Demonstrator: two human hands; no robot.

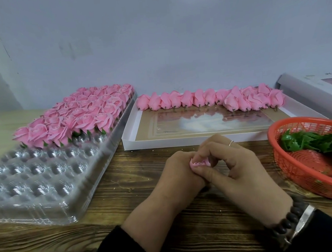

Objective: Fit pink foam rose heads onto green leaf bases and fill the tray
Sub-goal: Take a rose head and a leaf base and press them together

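- Dozens of empty cups show across the near half of the clear plastic tray [48,193] on the left of the wooden table [129,226]; it looks thin and springy, likely to flex if lifted by one corner, so I would leave it flat and bring each flower to it.
- Next in size, the white shallow box [130,132] lies just right of the tray, and a row of bare pink rose heads [208,100] lines its far edge, stubs pointing this way.
- Filling the tray's far half, the finished roses [78,116] stand packed petal to petal, green showing under the front row.
- Over on the right, the red mesh basket [293,168] holds the green leaf bases [315,141]; they look thin, light plastic with pointed tips, best pinched near the centre rather than by a tip.
- Now the hands, meeting at centre above the table: the left hand [176,176] is curled round the one rose head in play, and the right hand [238,168] has bent fingers pinching its top.
- Smallest of all, that held rose head [200,162] shows only a frill of pink petal edge between the fingers; whether a leaf base is already under it, I cannot tell.
- Foam like this should weigh almost nothing and crease easily, so the safer hold is low, round the firm bottom and stub, never squeezing the open petals.
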